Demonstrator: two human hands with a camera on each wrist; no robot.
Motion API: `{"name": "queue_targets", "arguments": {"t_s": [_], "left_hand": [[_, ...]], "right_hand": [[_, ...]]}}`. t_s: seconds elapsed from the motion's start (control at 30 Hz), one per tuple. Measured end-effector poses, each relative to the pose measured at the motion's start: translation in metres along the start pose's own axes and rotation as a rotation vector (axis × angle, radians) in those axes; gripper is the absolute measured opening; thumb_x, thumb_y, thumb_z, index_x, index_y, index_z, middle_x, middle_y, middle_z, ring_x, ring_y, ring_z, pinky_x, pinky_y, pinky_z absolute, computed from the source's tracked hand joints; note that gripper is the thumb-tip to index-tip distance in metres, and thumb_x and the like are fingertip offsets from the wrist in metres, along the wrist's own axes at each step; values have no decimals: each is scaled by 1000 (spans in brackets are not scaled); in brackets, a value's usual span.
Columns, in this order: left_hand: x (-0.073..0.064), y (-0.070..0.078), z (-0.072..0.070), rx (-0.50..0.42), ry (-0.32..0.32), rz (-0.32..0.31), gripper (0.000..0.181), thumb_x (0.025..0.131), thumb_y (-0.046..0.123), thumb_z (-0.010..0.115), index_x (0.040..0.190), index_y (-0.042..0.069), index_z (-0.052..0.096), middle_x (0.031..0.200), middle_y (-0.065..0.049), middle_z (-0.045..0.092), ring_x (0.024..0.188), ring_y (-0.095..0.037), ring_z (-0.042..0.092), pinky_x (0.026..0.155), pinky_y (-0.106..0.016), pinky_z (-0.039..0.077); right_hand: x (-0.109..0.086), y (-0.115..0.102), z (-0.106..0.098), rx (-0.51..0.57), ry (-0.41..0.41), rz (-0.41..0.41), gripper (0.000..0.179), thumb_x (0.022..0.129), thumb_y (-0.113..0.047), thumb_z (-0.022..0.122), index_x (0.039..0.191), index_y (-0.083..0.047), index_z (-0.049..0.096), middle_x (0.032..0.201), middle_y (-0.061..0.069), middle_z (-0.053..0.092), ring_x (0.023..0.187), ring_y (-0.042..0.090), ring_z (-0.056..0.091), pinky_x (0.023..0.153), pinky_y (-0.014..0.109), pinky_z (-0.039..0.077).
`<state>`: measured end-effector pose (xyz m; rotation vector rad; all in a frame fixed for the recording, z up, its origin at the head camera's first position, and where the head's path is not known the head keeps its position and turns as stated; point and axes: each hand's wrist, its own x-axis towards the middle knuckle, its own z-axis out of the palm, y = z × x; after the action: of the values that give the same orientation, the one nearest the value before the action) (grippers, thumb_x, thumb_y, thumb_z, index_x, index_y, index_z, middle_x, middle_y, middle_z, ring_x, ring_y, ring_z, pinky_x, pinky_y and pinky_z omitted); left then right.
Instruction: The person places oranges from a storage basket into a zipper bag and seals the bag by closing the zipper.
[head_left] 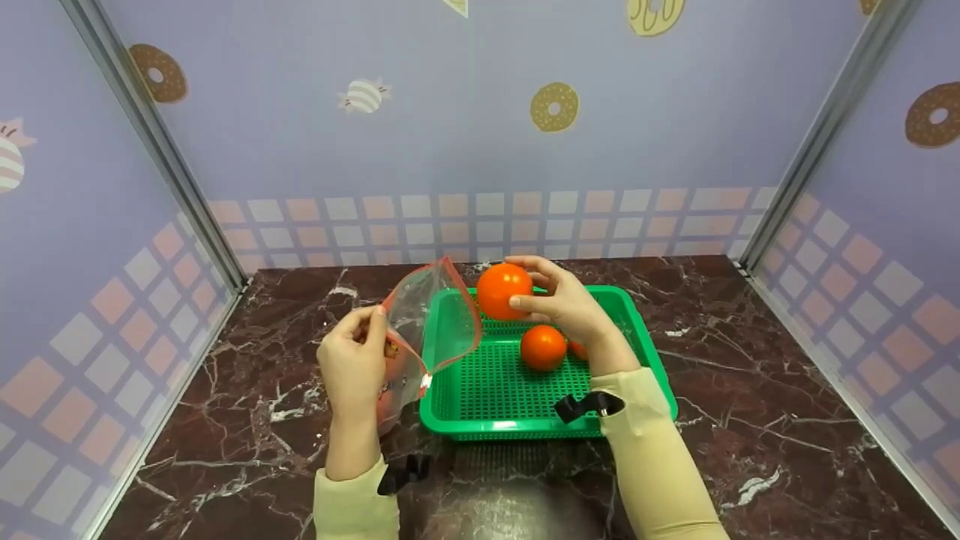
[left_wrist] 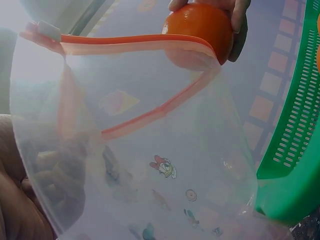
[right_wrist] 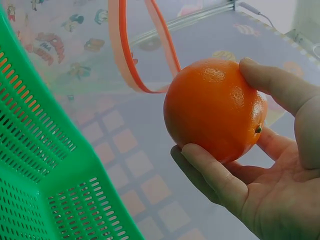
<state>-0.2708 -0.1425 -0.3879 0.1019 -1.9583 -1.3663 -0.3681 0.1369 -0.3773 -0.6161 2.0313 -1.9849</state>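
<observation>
My right hand (head_left: 559, 300) holds an orange (head_left: 504, 291) between thumb and fingers, above the far side of a green basket. A small green stem mark shows on the orange (right_wrist: 215, 110) in the right wrist view. With thumb and fingers, my left hand (head_left: 354, 367) pinches the rim of a clear zipper bag (head_left: 420, 300). The bag has a red-orange zip edge, and its mouth gapes toward the orange. Cartoon prints cover the bag (left_wrist: 165, 190) in the left wrist view. Its lower part, partly hidden behind my left hand, looks reddish. In the left wrist view the orange overlaps the bag's rim.
The green perforated basket (head_left: 442, 427) stands on a dark marbled table (head_left: 247, 420). Inside it lies another orange (head_left: 543, 347), with a further orange (head_left: 578, 350) partly hidden by my right wrist. Patterned panels (head_left: 450, 135) enclose the table at the back and both sides.
</observation>
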Motion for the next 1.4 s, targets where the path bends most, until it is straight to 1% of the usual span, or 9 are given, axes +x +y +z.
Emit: {"name": "queue_targets", "arguments": {"t_s": [0.13,0.23,0.4,0.57,0.67,0.9,1.0,1.2,1.4], "left_hand": [[0,2,-1,-6,-11,-10,18,101,14,66,97,1,79,65,-15,69,48,-15,63,45,-16,43],[-1,2,-1,-9,-15,-14,19,102,14,66,98,0,78,65,-15,69,47,-13,63,45,-16,44],[-1,3,-1,3,-6,-19,20,102,16,66,98,0,78,65,-14,70,47,-5,61,46,-15,44],[0,2,-1,-4,-1,-15,18,101,15,67,96,2,79,65,-15,70,46,-11,62,44,-14,41],[0,2,-1,-6,0,-14,18,100,15,68,95,2,79,64,-14,70,46,-11,61,44,-14,41],[0,2,-1,-3,-2,6,17,100,14,68,96,2,79,65,-14,70,47,-14,64,46,-15,44],[0,1,0,3,-2,12,18,101,14,67,96,1,79,65,-14,70,47,-11,63,45,-15,43],[-1,0,0,30,0,40,19,101,14,67,97,-1,79,64,-13,69,46,3,54,45,-14,40],[-1,0,0,37,3,30,18,100,14,68,96,1,79,64,-13,69,46,6,53,46,-14,40]], "right_hand": [[-2,-3,2,1,5,-15,63,91,-13,77,149,-19,53,141,16,58,114,28,69,92,44,61],[-4,-4,3,-7,3,-23,63,91,-14,77,149,-19,53,142,15,58,114,27,69,94,46,61],[-5,-5,4,-4,-6,-33,63,91,-13,77,149,-19,52,143,16,58,114,27,69,91,41,61],[-5,-7,6,-11,-8,-44,65,91,-13,77,151,-15,50,142,16,58,113,27,70,89,39,62],[-6,-9,8,-8,-12,-52,68,91,-12,77,152,-12,48,142,16,58,113,28,70,90,40,62],[-8,-12,12,0,-22,-77,64,90,-11,77,149,-15,52,141,16,58,117,30,68,91,42,62],[-9,-13,13,-6,-27,-87,63,90,-11,77,148,-15,53,141,15,58,117,30,67,92,42,62],[-10,-15,17,-29,-50,-108,63,90,-11,77,148,-18,54,142,14,58,119,31,66,94,44,61],[-12,-18,23,-50,-80,-132,65,90,-13,77,150,-13,51,143,15,58,120,30,65,96,43,60]]}}
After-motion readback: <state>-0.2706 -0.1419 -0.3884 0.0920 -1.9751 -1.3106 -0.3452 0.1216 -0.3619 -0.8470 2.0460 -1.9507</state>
